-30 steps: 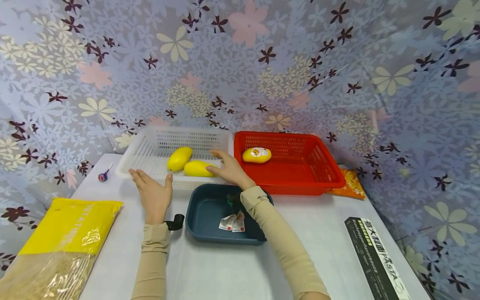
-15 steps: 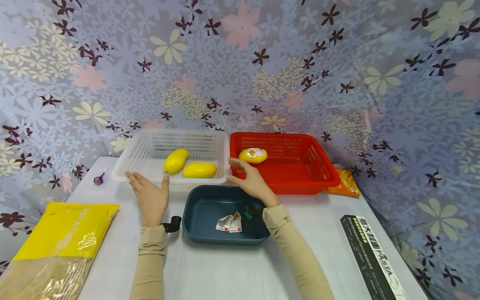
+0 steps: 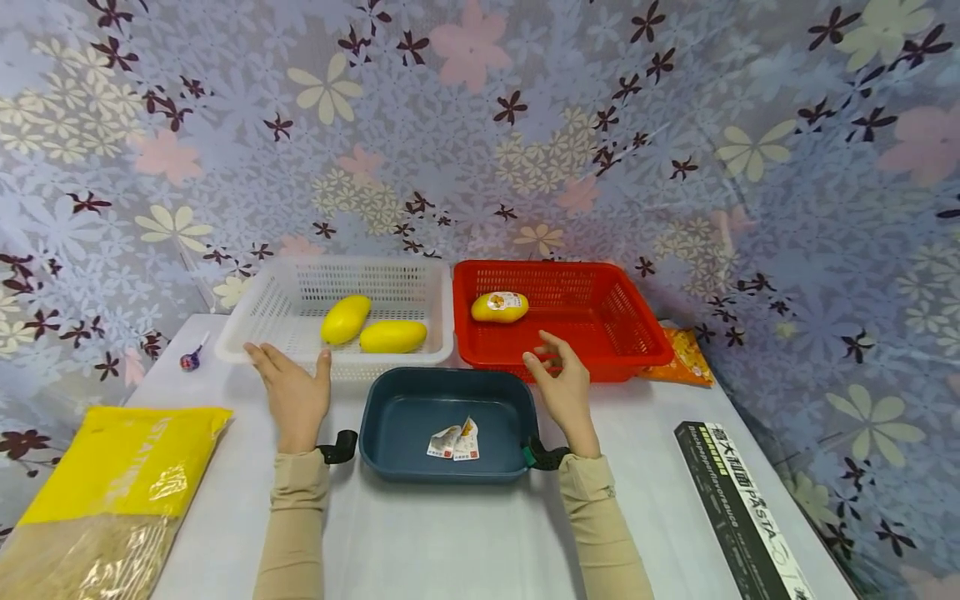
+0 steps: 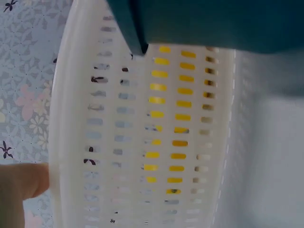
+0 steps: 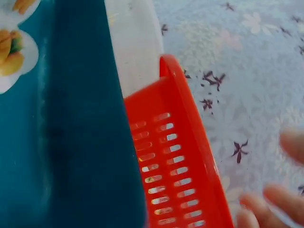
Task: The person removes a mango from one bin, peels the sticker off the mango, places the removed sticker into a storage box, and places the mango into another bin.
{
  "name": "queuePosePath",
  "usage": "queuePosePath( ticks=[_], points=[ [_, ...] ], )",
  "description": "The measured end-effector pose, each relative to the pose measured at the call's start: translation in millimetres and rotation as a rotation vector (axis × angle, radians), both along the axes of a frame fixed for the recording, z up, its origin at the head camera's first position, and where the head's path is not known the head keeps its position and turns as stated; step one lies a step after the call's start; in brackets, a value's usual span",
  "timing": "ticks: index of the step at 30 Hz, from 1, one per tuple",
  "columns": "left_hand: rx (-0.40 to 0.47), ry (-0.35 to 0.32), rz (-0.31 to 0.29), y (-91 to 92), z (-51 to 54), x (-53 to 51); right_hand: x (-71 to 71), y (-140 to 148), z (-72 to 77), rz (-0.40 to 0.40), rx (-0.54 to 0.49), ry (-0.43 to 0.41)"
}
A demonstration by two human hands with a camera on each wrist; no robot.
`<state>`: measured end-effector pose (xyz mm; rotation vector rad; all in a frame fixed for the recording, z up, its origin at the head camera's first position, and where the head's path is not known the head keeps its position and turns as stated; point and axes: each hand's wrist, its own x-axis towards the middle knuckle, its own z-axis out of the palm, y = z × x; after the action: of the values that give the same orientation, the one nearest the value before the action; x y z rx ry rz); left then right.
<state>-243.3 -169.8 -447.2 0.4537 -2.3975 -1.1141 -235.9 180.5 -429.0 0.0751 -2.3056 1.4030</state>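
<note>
Two plain yellow mangoes [image 3: 346, 319] lie in the white basket [image 3: 247, 308]. One mango bearing a white label [image 3: 500, 307] lies in the red basket [image 3: 637, 321]. My left hand [image 3: 298, 404], fingers straight, is by the white basket's front left rim; whether it touches is unclear. My right hand [image 3: 566, 387] is bent loosely in front of the red basket's front rim and holds nothing. Between the hands stands a dark blue tray [image 3: 397, 462], with two small paper labels [image 3: 454, 440] inside. In the left wrist view, mango yellow shows through the basket slots.
At the left lies a yellow bag with a clear lower part [image 3: 120, 492], and a lollipop [image 3: 191, 360] is beyond it. A black pasta box [image 3: 738, 508] lies at the right. Behind the red basket's right corner an orange packet [image 3: 686, 358] sticks out.
My right hand has drawn away from the front mango in the white basket and moved right, past the tray, to the red basket's front. The left hand has stayed about where it was.
</note>
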Motion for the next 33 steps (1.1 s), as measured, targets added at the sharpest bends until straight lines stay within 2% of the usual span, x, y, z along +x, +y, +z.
queuePosePath(
  ticks=[4,8,11,14,18,24,29,33],
  points=[
    [0.004,-0.012,-0.018,0.2,1.8,2.2,-3.6,11.0,-7.3,-0.196,-0.121,0.023],
    [-0.016,-0.074,-0.077,-0.4,8.1,6.1,-5.8,23.7,-11.9,-0.348,-0.257,0.039],
    [-0.065,-0.147,-0.129,-0.3,16.6,10.2,-6.9,31.6,-15.2,-0.454,-0.264,0.039],
    [-0.119,-0.184,-0.173,4.3,26.4,13.3,-7.4,37.2,-18.5,-0.527,-0.216,0.016],
    [-0.144,-0.142,-0.253,21.5,38.4,16.4,-8.1,41.2,-21.6,-0.538,-0.176,-0.029],
    [-0.135,-0.063,-0.415,59.0,52.7,16.3,-14.5,41.3,-28.5,-0.48,-0.134,-0.089],
    [-0.135,-0.067,-0.496,87.2,64.6,4.7,-16.9,36.7,-29.0,-0.468,-0.08,-0.085],
    [-0.157,-0.083,-0.55,108.7,74.0,-10.7,-20.5,38.0,-29.6,-0.464,-0.044,-0.051]
  ],
)
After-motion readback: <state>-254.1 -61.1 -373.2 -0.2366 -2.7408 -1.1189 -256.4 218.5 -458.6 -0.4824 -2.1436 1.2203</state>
